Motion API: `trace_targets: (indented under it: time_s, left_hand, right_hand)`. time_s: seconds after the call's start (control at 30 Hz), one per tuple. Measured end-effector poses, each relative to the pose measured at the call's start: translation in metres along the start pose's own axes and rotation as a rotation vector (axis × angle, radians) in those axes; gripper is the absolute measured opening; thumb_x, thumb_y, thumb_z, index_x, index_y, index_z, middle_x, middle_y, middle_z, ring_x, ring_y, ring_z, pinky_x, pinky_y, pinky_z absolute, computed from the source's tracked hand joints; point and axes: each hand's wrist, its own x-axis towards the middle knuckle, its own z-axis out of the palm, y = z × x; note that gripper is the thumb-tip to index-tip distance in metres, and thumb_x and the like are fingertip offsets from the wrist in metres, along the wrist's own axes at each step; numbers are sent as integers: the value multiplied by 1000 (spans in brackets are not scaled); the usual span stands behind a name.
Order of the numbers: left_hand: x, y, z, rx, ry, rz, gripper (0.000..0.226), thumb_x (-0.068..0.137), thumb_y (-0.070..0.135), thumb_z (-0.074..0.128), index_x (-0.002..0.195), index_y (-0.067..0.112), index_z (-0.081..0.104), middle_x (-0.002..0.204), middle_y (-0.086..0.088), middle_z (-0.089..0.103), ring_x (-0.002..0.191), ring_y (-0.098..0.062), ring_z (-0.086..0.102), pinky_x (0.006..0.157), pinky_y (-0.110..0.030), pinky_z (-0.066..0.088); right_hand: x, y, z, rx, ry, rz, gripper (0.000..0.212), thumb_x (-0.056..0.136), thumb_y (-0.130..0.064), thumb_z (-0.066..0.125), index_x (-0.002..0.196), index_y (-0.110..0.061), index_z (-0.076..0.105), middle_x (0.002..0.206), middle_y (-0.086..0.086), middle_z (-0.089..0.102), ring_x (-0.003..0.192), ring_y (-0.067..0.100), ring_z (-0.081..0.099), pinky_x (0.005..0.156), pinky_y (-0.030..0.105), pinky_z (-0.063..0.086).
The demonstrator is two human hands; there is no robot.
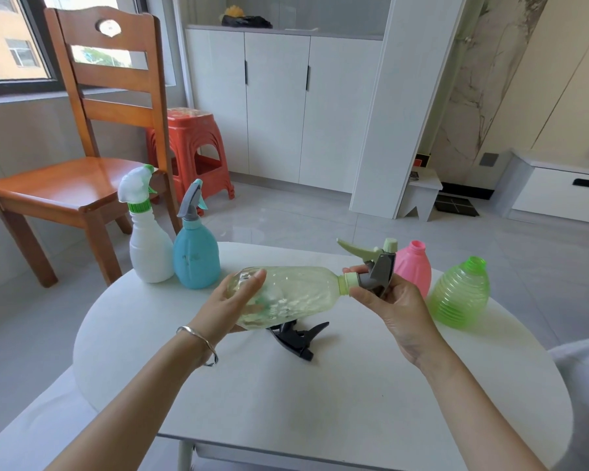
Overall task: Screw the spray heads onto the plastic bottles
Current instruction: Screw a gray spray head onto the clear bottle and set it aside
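Note:
A clear yellowish bottle (296, 297) lies sideways in the air above the white table (320, 402), neck pointing right. My left hand (232, 300) cups its base. My right hand (391, 300) grips the grey and pale green spray head (376, 266) at the bottle's neck, with thumb and fingers on the collar. A black spray head (296, 336) lies loose on the table below the bottle. A pink bottle (413, 266) and a green ribbed bottle (461, 294) stand at the right with bare necks. A white bottle (148, 246) and a blue bottle (196, 256), both with spray heads on, stand at the left.
A wooden chair (75, 185) stands beyond the table's left side, with an orange plastic stool (191, 147) behind it. White cabinets (279, 103) line the far wall. A white cushion edge (582, 375) shows at the right.

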Motion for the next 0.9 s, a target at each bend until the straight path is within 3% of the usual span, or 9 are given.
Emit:
trace_targets:
  time_s: [0.13, 0.27, 0.37, 0.47, 0.57, 0.67, 0.73, 0.83, 0.9]
  left_hand:
    - [-1, 5, -2, 67, -37, 90, 103, 37, 70, 78, 125, 24, 52, 121, 3, 64, 108, -10, 63, 99, -35, 48]
    - [-3, 6, -6, 40, -247, -21, 121, 34, 62, 86, 138, 24, 38, 132, -2, 57, 118, -16, 58, 107, -39, 41]
    - [-7, 10, -10, 189, -327, -136, 110, 43, 81, 68, 135, 29, 40, 122, 1, 64, 93, -15, 71, 79, -35, 58]
    - [-5, 14, -14, 186, -309, -239, 96, 55, 93, 32, 130, 33, 42, 110, -5, 66, 64, -18, 69, 57, -30, 55]
    - [-3, 12, -17, 137, -264, -155, 93, 57, 75, 50, 134, 24, 39, 100, -5, 67, 64, -18, 67, 57, -28, 55]
    - [-4, 6, -19, 84, -317, -23, 93, 63, 40, 75, 143, 25, 28, 126, -3, 59, 95, -14, 69, 77, -27, 58]
    - [-3, 5, -21, 27, -356, -15, 104, 62, 30, 86, 144, 32, 22, 136, -2, 53, 108, -16, 65, 84, -28, 56]
    - [-4, 13, -18, -2, -324, -108, 96, 57, 74, 65, 138, 40, 25, 135, 0, 52, 103, -25, 68, 77, -37, 59]
    - [-2, 14, -16, 139, -228, -135, 95, 53, 82, 47, 134, 36, 30, 130, 1, 55, 86, -27, 72, 68, -40, 60]
  right_hand:
    - [2, 9, 1, 95, 118, 60, 29, 61, -28, 77, 85, -12, 71, 94, -11, 74, 90, 5, 66, 80, 16, 52]
    - [2, 13, 5, 287, 192, 137, 37, 55, -26, 76, 87, -8, 70, 89, -7, 75, 85, 7, 69, 73, 16, 54]
    - [1, 12, 6, 279, 188, 130, 36, 55, -27, 76, 85, -8, 69, 90, -7, 74, 86, 7, 69, 74, 17, 54]
    - [1, 11, 7, 242, 169, 113, 33, 57, -26, 76, 82, -7, 68, 95, -5, 72, 89, 10, 68, 77, 18, 54]
    - [2, 11, 8, 215, 149, 114, 29, 62, -20, 73, 85, -4, 67, 102, -1, 69, 93, 12, 66, 77, 18, 54]
    - [3, 11, 5, 227, 174, 138, 27, 67, -15, 69, 90, -1, 65, 105, 4, 67, 95, 15, 64, 78, 19, 55]
    - [4, 10, 4, 230, 173, 137, 28, 68, -15, 69, 91, 0, 65, 105, 4, 67, 94, 14, 65, 78, 19, 55]
    - [4, 11, 7, 214, 164, 132, 28, 66, -16, 71, 89, 0, 66, 100, 1, 68, 88, 8, 67, 77, 17, 53]
    - [2, 13, 10, 209, 157, 133, 23, 65, -17, 72, 84, -4, 69, 97, -2, 70, 86, 7, 67, 77, 17, 54]
